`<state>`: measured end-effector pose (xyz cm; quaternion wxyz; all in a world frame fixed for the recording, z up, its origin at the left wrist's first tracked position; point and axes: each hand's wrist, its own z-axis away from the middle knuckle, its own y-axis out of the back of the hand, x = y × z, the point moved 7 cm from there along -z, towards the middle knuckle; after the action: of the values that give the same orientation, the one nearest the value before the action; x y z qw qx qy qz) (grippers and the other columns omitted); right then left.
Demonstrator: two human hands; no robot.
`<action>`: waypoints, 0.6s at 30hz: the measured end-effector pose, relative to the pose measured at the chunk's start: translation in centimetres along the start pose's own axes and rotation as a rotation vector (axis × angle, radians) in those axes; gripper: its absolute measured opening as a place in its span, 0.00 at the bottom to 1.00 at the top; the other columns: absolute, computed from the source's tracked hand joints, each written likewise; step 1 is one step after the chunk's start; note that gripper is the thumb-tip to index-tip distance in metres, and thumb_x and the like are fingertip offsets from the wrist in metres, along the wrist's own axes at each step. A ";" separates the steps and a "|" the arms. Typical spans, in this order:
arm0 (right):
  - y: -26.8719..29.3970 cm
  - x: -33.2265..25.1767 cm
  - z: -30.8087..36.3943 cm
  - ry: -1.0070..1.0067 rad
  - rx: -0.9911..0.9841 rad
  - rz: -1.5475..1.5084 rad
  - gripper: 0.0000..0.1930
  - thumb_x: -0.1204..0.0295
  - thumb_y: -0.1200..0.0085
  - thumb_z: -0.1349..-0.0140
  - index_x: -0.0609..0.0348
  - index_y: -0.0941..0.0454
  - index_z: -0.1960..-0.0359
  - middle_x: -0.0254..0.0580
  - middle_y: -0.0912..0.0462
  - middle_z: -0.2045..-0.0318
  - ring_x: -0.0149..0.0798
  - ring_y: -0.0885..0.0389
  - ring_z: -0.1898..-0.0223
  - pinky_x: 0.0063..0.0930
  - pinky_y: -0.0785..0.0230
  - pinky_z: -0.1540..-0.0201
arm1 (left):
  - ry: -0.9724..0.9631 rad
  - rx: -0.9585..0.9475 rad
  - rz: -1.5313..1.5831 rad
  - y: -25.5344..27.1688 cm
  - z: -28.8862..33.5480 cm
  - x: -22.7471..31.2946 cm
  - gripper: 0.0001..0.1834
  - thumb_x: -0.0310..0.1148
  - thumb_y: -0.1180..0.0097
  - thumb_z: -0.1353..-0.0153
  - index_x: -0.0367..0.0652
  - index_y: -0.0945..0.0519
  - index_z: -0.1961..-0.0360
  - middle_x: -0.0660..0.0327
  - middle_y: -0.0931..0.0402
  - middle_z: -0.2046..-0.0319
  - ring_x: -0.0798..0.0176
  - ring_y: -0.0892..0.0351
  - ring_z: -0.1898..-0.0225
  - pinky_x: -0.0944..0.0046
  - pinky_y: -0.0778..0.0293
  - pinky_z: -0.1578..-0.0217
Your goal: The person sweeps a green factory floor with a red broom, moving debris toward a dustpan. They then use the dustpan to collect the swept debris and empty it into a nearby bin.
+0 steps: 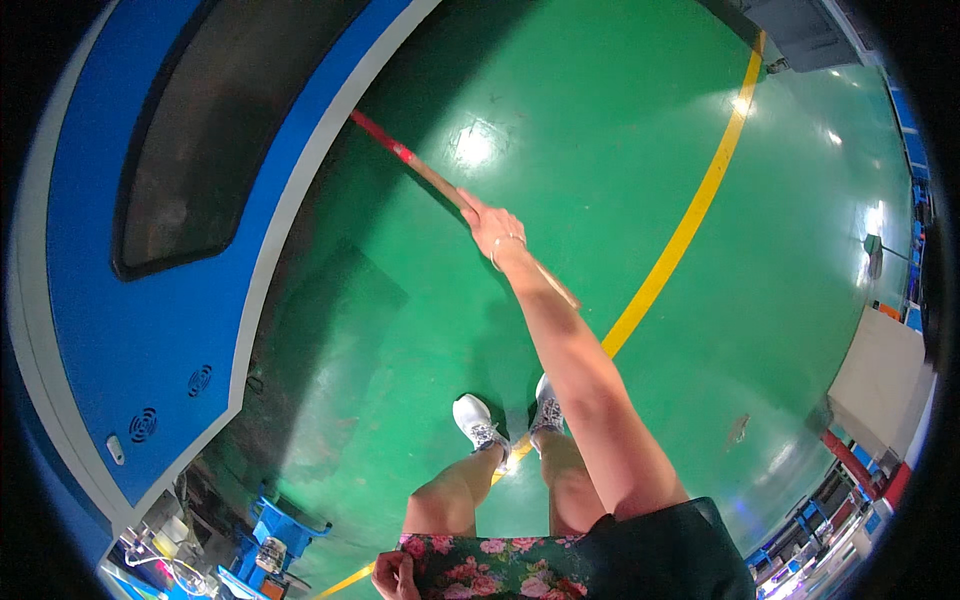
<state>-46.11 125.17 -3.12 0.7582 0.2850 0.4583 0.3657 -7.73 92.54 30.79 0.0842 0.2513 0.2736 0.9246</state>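
My right hand (491,226) is wrapped round a long wooden stick (437,182), with the arm stretched out ahead. Its far part is red and passes out of sight at the edge of the blue machine (270,190), so what is on that end is hidden. The near end of the stick shows beside my forearm, above the green floor (640,150). Low in the picture, my left hand (396,577) is closed with curled fingers at the edge of the dark floral garment (490,570). Whatever those fingers hold, if anything, does not show.
The machine, with its dark window (200,130), stands along the left. A yellow floor line (680,240) runs past my white shoes (475,418). A blue plastic item (275,530) lies at lower left. At the right stands a pale box-shaped cabinet (880,375) near a red pipe (850,462).
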 end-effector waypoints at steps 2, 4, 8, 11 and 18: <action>0.7 0.1 0.6 -0.020 -0.030 -0.006 0.23 0.52 0.65 0.33 0.19 0.48 0.35 0.55 0.20 0.68 0.57 0.21 0.66 0.51 0.29 0.63 | 0.042 0.002 0.006 -0.1 0.4 0.8 0.05 0.28 0.45 0.41 0.36 0.24 0.70 0.65 0.26 0.73 0.70 0.32 0.69 0.68 0.32 0.66; 2.6 3.6 4.5 -0.033 -0.048 -0.043 0.23 0.51 0.66 0.32 0.19 0.48 0.35 0.56 0.20 0.67 0.58 0.21 0.65 0.52 0.30 0.63 | 0.028 -0.023 0.027 -0.1 0.9 1.2 0.05 0.28 0.45 0.41 0.36 0.24 0.69 0.65 0.26 0.73 0.70 0.32 0.70 0.69 0.32 0.66; 4.6 12.9 20.3 -0.222 -0.166 0.016 0.25 0.53 0.63 0.33 0.16 0.51 0.35 0.57 0.20 0.69 0.60 0.22 0.68 0.52 0.30 0.66 | 0.051 -0.051 0.066 1.3 1.6 -1.6 0.07 0.30 0.45 0.41 0.36 0.23 0.68 0.64 0.25 0.73 0.69 0.31 0.70 0.68 0.31 0.66; 9.8 18.2 37.2 -0.318 -0.132 0.038 0.25 0.55 0.60 0.34 0.24 0.46 0.35 0.58 0.22 0.76 0.60 0.24 0.78 0.52 0.32 0.75 | 0.015 -0.107 0.039 1.2 2.1 -0.6 0.08 0.31 0.45 0.41 0.35 0.23 0.67 0.62 0.24 0.73 0.68 0.30 0.71 0.67 0.30 0.67; 20.4 15.1 56.8 -0.452 0.033 -0.118 0.22 0.62 0.51 0.36 0.47 0.32 0.40 0.51 0.29 0.85 0.33 0.30 0.86 0.31 0.34 0.79 | 0.014 -0.141 -0.006 2.0 2.0 -3.7 0.08 0.31 0.45 0.41 0.35 0.24 0.68 0.61 0.25 0.76 0.67 0.31 0.72 0.67 0.31 0.69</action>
<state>3.94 143.67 28.90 0.8570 0.3445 0.2987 0.2401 -3.55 90.66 31.81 0.1026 0.2373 0.2091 0.9431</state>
